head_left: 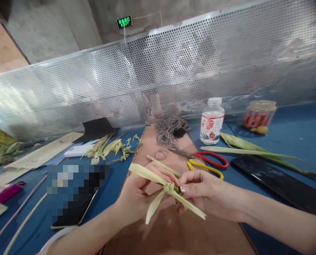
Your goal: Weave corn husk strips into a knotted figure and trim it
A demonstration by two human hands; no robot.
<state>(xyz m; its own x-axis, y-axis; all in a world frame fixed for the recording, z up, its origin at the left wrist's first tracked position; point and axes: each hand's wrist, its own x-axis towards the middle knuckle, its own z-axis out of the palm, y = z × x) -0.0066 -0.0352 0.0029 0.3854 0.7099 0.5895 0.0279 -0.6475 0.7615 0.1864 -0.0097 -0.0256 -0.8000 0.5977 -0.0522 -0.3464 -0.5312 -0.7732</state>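
Note:
A pale green piece woven from leaf strips (169, 187) is held between both hands over the brown board, its strips sticking out in several directions from a small knot. My left hand (139, 189) is closed around the left side of the piece, some of its fingers hidden behind the strips. My right hand (197, 187) pinches the knot from the right, thumb on the near side. Just beyond the hands lie red-handled scissors (211, 159) and a yellow-handled tool (207, 169).
Grey yarn (170, 129) lies at the board's far end. A white bottle (212, 122), a jar (259, 115), long leaves (243, 145) and a black phone (275, 180) are to the right. Leaf scraps (115, 147) and a dark tablet-like device (80, 203) lie left. A perforated metal screen (147, 74) stands behind.

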